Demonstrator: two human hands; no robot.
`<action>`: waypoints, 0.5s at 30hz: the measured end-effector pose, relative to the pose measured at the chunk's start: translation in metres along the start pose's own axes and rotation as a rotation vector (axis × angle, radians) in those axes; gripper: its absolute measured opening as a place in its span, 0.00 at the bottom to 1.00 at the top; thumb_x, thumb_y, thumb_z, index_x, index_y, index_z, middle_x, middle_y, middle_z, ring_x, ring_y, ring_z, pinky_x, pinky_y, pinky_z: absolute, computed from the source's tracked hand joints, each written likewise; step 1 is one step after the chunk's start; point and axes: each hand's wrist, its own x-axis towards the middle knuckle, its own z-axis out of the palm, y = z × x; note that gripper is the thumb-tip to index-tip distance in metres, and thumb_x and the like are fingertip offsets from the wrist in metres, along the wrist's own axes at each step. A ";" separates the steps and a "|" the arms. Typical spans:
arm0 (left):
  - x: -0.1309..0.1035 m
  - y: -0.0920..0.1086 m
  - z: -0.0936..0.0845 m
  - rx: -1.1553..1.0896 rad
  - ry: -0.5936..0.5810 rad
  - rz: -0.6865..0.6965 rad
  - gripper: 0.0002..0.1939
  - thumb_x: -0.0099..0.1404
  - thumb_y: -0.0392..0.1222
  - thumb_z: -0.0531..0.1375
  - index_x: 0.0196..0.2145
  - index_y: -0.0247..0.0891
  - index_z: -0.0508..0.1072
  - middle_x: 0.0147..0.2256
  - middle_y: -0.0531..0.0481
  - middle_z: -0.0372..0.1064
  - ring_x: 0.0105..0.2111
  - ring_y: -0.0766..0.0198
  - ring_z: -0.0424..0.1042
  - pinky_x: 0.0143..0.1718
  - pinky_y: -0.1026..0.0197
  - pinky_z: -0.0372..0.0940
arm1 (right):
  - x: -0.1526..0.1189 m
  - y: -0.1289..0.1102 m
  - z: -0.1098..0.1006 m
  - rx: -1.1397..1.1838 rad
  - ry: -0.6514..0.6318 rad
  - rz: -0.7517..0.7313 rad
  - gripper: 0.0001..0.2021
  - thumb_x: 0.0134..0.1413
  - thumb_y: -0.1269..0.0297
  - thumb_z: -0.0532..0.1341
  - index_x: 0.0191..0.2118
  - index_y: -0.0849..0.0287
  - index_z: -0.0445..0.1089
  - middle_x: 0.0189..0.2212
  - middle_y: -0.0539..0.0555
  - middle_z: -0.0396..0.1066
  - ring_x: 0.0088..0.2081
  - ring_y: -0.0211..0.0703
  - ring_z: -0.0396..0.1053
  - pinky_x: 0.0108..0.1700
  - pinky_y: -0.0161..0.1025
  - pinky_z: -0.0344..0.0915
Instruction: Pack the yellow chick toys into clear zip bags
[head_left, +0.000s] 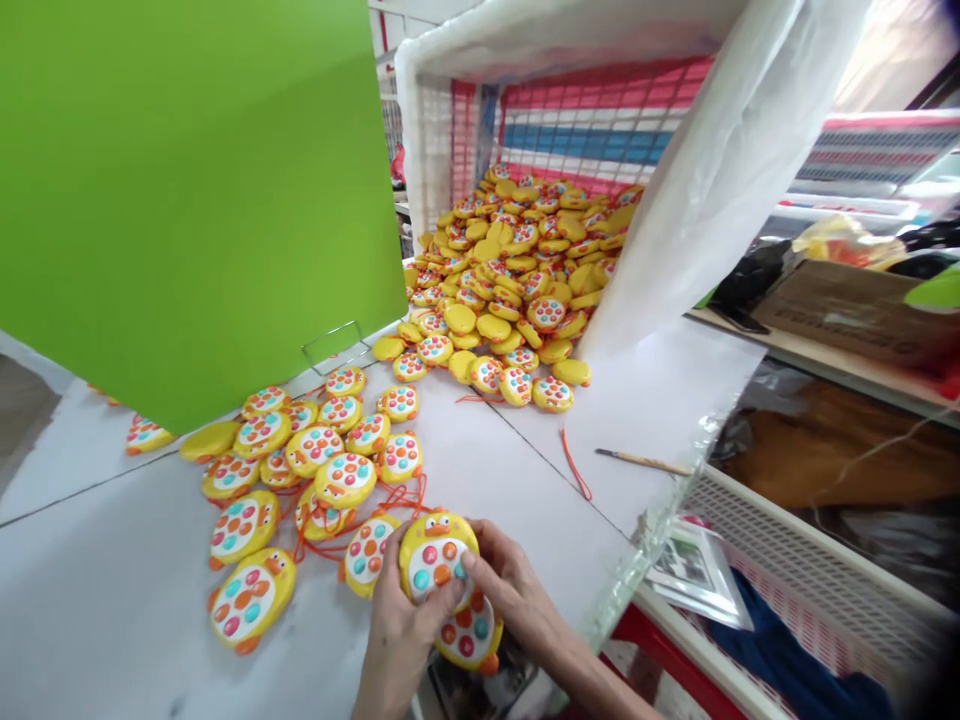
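Observation:
Both hands hold a yellow duck-faced button toy (437,545), its white belly with pink, orange and blue buttons facing me. My left hand (405,620) is closed on its left side, the thumb across the lower edge. On the opposite side my right hand (510,580) grips it, thumb on the front near a blue button. A second duck toy (466,640) shows just below the held one; I cannot tell whether the fingers hold it too. Another duck toy (365,560) lies beside my left hand. Several more with orange cords form a loose pile (315,450) further left.
A tipped, white-lined basket (675,200) spills a heap of duck toys (517,270) onto the white table (525,480). A large green panel (202,180) stands at left. An orange cord (574,465) and a thin brush (645,461) lie at right, near shelves with a carton (847,315).

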 end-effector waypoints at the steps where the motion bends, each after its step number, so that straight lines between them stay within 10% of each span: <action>1: 0.000 0.000 0.000 -0.014 -0.010 0.004 0.44 0.46 0.46 0.68 0.57 0.36 0.54 0.43 0.42 0.71 0.39 0.53 0.73 0.38 0.57 0.70 | 0.000 0.001 0.000 0.008 -0.006 -0.001 0.16 0.53 0.53 0.61 0.41 0.60 0.65 0.35 0.53 0.69 0.36 0.43 0.67 0.39 0.39 0.65; 15: 0.026 0.007 -0.023 -0.338 0.152 -0.099 0.36 0.51 0.42 0.67 0.56 0.47 0.60 0.49 0.46 0.70 0.42 0.54 0.73 0.37 0.59 0.71 | 0.018 0.009 -0.021 -0.104 0.035 0.022 0.19 0.52 0.49 0.60 0.41 0.60 0.67 0.34 0.55 0.71 0.34 0.43 0.67 0.34 0.38 0.63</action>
